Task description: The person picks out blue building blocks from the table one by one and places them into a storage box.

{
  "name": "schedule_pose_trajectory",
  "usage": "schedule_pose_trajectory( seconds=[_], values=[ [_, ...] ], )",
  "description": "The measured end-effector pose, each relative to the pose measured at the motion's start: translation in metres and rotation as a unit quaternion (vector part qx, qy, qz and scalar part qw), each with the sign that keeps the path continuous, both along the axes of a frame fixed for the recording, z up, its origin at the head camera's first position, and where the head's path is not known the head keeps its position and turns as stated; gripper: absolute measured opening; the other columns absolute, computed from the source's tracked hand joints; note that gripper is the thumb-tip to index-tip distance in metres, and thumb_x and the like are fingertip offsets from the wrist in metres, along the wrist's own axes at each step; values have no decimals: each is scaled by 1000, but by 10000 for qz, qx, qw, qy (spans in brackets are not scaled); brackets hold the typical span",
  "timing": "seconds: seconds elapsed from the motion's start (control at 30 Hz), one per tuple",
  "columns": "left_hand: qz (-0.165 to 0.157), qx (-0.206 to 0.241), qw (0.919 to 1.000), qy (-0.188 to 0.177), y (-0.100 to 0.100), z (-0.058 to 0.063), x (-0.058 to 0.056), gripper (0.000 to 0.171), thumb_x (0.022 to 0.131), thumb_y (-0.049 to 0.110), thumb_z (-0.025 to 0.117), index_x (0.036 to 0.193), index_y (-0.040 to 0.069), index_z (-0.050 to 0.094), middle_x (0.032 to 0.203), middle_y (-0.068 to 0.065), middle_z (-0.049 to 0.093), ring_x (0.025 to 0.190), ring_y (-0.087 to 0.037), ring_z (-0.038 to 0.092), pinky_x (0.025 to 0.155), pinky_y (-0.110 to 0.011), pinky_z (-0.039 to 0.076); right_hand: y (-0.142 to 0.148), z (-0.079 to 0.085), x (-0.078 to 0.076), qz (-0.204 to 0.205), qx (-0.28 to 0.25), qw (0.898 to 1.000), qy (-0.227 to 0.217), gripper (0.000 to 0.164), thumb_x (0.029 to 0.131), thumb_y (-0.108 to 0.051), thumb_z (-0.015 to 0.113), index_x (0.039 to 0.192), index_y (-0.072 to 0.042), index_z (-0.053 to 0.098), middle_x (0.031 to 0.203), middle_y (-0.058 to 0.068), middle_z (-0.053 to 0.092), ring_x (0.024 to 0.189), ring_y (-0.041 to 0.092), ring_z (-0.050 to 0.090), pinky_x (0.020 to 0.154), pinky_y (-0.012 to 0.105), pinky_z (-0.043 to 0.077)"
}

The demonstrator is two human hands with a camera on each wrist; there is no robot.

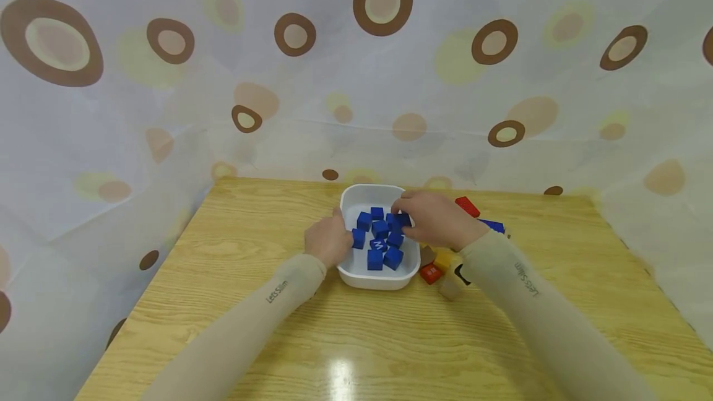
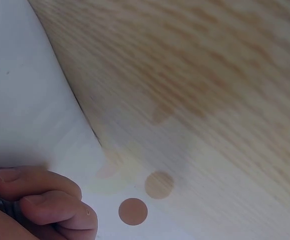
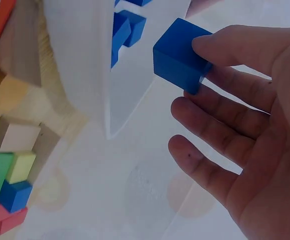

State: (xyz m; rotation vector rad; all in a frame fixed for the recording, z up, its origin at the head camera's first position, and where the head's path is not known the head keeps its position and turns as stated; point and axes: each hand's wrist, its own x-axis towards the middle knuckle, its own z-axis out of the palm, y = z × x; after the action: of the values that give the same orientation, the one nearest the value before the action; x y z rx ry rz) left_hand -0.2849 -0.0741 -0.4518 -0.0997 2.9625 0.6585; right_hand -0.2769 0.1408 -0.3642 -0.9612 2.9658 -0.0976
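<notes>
A white plastic container (image 1: 379,281) stands on the wooden table with several blue cubes (image 1: 375,259) inside, one marked with a white letter. My left hand (image 1: 328,240) grips the container's left rim; in the left wrist view its curled fingers (image 2: 50,192) show at the lower left. A blue cube (image 1: 358,238) lies just inside, beside that hand. Over the container's right side, my right hand (image 1: 437,218) pinches another blue cube (image 3: 177,55) between thumb and fingertips. Its other fingers extend loosely, as the right wrist view shows.
Right of the container, partly under the right forearm, lie mixed blocks: a red block (image 1: 431,274), a yellow block (image 1: 444,260) and a pale wooden block (image 1: 450,288). Farther back are a red block (image 1: 467,206) and a blue block (image 1: 492,225). A patterned curtain (image 1: 312,91) borders the table.
</notes>
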Motion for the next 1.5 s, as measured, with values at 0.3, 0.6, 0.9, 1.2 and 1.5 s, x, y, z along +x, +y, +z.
schedule_pose_trajectory(
  seconds=[0.3, 0.6, 0.9, 1.2, 1.5],
  values=[
    [-68, -69, 9999, 30, -1, -1, 0, 71, 99, 25, 59, 158, 3, 27, 109, -14, 70, 81, -21, 65, 77, -38, 59, -31, -9, 0, 350, 178, 9992, -114, 37, 90, -25, 77, 125, -16, 70, 121, 3, 67, 107, 22, 67, 98, 43, 54],
    [-240, -432, 9984, 256, -3, -1, 1, 69, 97, 26, 60, 154, -1, 32, 99, -14, 70, 76, -21, 65, 65, -38, 55, -53, -16, -4, 954, 257, 9950, -108, 29, 88, -20, 78, 116, -15, 72, 112, 2, 69, 100, 19, 66, 95, 40, 54],
    [-328, -608, 9958, 602, -4, -4, 0, 66, 96, 27, 60, 151, -1, 37, 105, -16, 71, 86, -28, 69, 73, -45, 56, -68, -19, -9, 977, 469, 9934, -388, 29, 86, -20, 79, 114, -16, 73, 110, 1, 72, 102, 18, 67, 98, 40, 52],
    [-332, -646, 9956, 594, -2, -3, 0, 67, 96, 27, 61, 152, -1, 37, 104, -16, 71, 85, -27, 69, 73, -45, 57, -71, -23, -11, 850, 622, 9925, -617, 29, 86, -20, 79, 114, -17, 73, 109, -1, 71, 99, 13, 64, 98, 36, 52],
    [-279, -458, 9975, 469, -1, -1, 0, 67, 95, 23, 62, 152, -1, 35, 109, -16, 70, 89, -27, 69, 76, -45, 57, -71, -25, -15, 847, 514, 9925, -723, 27, 86, -21, 80, 112, -16, 72, 108, -1, 71, 95, 12, 62, 96, 36, 52]
  ],
)
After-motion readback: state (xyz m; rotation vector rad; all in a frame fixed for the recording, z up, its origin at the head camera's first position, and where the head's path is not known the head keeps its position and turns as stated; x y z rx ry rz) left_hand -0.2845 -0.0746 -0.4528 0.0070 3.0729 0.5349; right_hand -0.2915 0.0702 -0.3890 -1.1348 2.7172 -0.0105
